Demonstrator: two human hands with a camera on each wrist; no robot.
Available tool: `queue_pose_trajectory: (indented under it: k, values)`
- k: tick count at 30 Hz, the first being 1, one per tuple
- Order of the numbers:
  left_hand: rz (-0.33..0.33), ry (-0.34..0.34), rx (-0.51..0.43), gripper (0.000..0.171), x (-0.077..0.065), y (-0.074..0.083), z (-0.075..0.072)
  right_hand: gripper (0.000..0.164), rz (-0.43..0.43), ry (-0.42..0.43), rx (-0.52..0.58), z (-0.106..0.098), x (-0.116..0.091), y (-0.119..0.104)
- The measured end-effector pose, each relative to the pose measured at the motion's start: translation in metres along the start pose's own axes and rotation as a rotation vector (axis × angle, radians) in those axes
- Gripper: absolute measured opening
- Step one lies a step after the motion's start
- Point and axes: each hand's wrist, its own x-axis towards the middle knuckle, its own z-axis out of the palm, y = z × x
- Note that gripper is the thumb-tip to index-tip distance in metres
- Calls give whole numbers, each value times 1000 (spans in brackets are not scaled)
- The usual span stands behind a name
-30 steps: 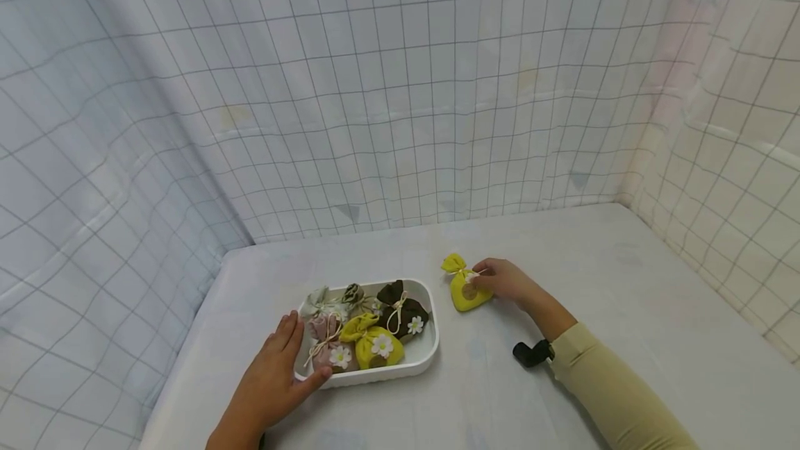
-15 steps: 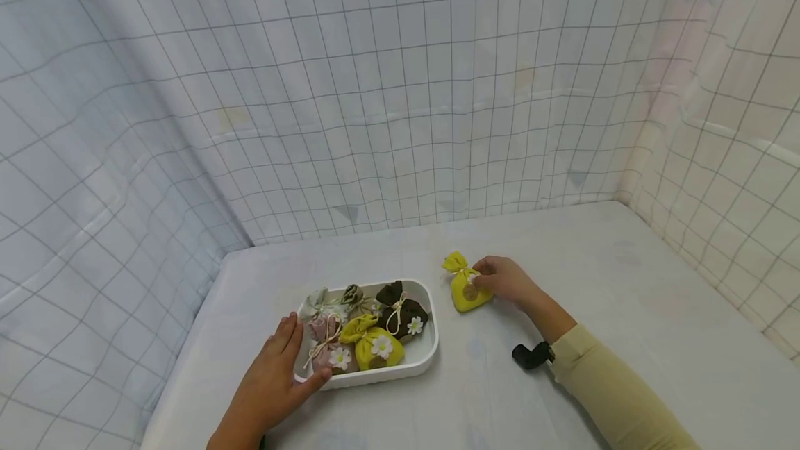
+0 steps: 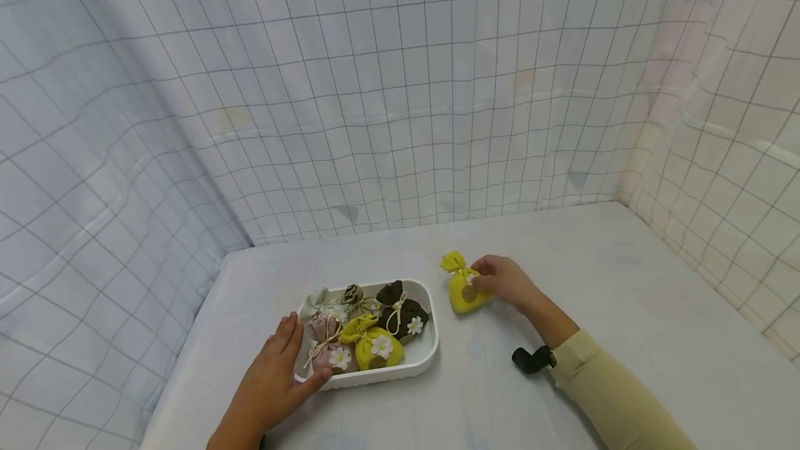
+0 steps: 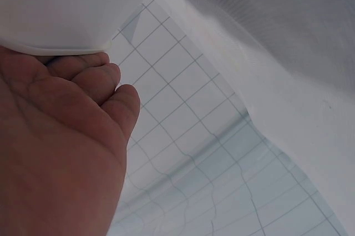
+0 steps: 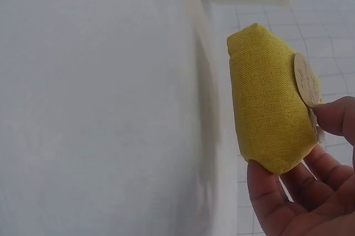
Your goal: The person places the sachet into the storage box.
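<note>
My right hand pinches a small yellow drawstring sachet by its right side, right of the tray. In the right wrist view, thumb and fingertips hold the sachet, which has a round tan label. My left hand rests along the left end of a white tray, fingers extended on the rim and thumb at the front edge. Inside lie another yellow sachet with a white flower, a pink one, a dark brown one, a pale green one and an olive one.
A white cloth covers the table. White grid-patterned curtains hang behind it and at both sides. A black wrist camera sticks out beside the right sleeve.
The yellow sachet in my right hand has shifted very slightly to the left. My left hand stays at the tray, and the sachets inside lie as before.
</note>
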Motion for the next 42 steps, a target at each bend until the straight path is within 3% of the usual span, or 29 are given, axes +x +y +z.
queue_pose_trajectory:
  k: [25,42]
  values:
    - [-9,-10,-3,99,-1,-1,1,29,-151,-19,52,-1,-32,-50]
    - [-24,-24,-13,99,-1,-1,1,25,-273,-76,68,16,-45,-71]
